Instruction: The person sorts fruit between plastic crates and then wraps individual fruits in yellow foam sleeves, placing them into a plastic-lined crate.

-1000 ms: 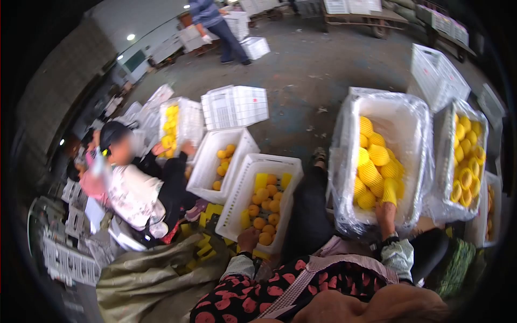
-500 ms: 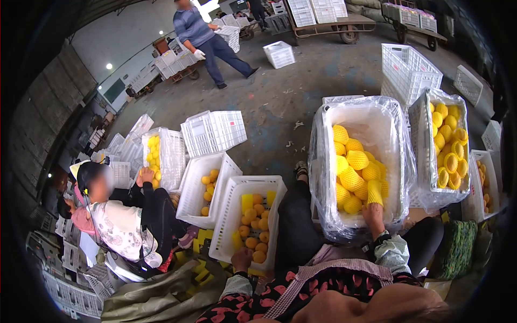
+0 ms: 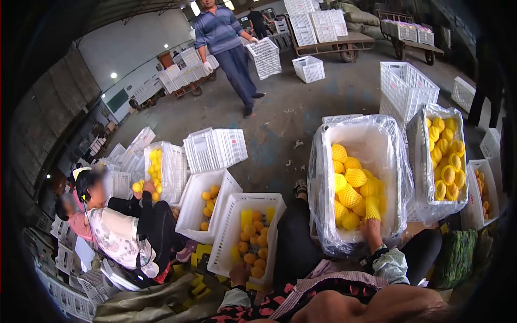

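My right hand [image 3: 371, 230] reaches into the near side of a large plastic-lined crate [image 3: 396, 161]. Its fingers are closed around the lower end of a yellow foam net sleeve [image 3: 372, 208]. Yellow net-wrapped fruits [image 3: 350, 197] are heaped beside it on the crate's left side. On the other side, my left hand [image 3: 240, 273] is closed at the near corner of a white crate [image 3: 218, 255], close to bare round orange fruits [image 3: 259, 264]. I cannot tell what, if anything, is in its fingers. Flat yellow foam sleeves also lie in that crate.
Another lined crate [image 3: 425, 199] of wrapped fruit stands at the right. A seated co-worker [image 3: 116, 231] handles fruit at a lined crate [image 3: 175, 167] on the left. Beyond, a walking person [image 3: 223, 37] carries a white crate [image 3: 265, 58]. Loaded carts [image 3: 334, 46] stand behind.
The view has tilted, so the crates sit lower. The walking person has moved right and nearer, carrying a crate. The co-worker's hand has shifted at the lined crate. Both my hands keep their places.
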Demonstrator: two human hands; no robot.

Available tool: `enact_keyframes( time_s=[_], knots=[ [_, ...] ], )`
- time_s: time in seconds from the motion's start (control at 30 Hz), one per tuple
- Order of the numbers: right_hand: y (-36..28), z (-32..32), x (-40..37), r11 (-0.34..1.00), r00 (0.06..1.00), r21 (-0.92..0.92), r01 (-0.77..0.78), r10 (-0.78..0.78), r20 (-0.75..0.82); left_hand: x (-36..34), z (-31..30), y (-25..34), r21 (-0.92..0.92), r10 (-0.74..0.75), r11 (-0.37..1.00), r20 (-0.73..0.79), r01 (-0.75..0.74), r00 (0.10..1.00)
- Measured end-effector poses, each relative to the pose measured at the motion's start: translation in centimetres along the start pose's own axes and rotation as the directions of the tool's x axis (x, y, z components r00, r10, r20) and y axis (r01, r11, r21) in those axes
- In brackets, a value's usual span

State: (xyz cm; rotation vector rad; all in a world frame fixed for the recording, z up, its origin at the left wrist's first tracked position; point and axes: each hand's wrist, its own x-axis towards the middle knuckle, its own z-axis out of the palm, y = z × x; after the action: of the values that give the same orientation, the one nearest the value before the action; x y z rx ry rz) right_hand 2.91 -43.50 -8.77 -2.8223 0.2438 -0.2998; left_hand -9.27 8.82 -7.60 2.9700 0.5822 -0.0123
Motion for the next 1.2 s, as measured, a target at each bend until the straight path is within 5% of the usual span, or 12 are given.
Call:
enact_keyframes(
  time_s=[0.5,0.73,0.9,0.97,1.03,1.1,1.13,1.17,1.2],
  knots=[
    [0.2,0.6,-0.3,0.994,0.984,0.078,0.076,-0.062,-0.169,0.3,1.9,-1.3,-0.045,-0.002,0.999,-0.008,0.001,1.000],
    [-0.2,-0.9,-0.5,0.998,0.998,0.032,0.062,-0.061,-0.032,0.2,2.4,-1.7,0.027,0.063,0.998,-0.050,-0.061,0.997],
    [0.3,0.9,-0.4,0.985,0.940,0.024,0.173,-0.158,-0.304,0.2,2.4,-1.6,0.020,0.061,0.998,-0.081,-0.059,0.995],
    [-0.3,0.3,-0.6,0.985,0.953,0.050,0.163,-0.143,-0.268,0.9,2.0,-1.8,0.064,0.034,0.997,0.128,-0.043,0.991],
    [0.2,-0.6,-0.8,0.990,0.965,0.055,0.127,-0.110,-0.236,3.6,-0.6,-0.6,-0.470,0.052,0.874,-0.162,-0.124,0.985],
    [0.0,0.1,-0.9,0.990,0.930,-0.030,0.140,-0.142,-0.339,8.0,-5.4,0.6,-0.809,0.011,0.573,-0.151,-0.130,0.988],
    [-0.2,0.4,-0.5,0.990,0.914,-0.042,0.132,-0.138,-0.382,9.6,-11.2,3.3,-0.819,0.034,0.508,-0.291,-0.268,0.956],
    [-0.1,0.4,0.0,0.987,0.915,-0.048,0.154,-0.160,-0.371,12.6,-14.0,3.3,-0.707,0.086,0.583,-0.436,-0.400,0.896],
    [0.0,0.6,-0.3,0.991,0.927,-0.055,0.125,-0.137,-0.349,12.7,-20.4,6.0,-0.778,0.066,0.475,-0.436,-0.412,0.898]
  ],
)
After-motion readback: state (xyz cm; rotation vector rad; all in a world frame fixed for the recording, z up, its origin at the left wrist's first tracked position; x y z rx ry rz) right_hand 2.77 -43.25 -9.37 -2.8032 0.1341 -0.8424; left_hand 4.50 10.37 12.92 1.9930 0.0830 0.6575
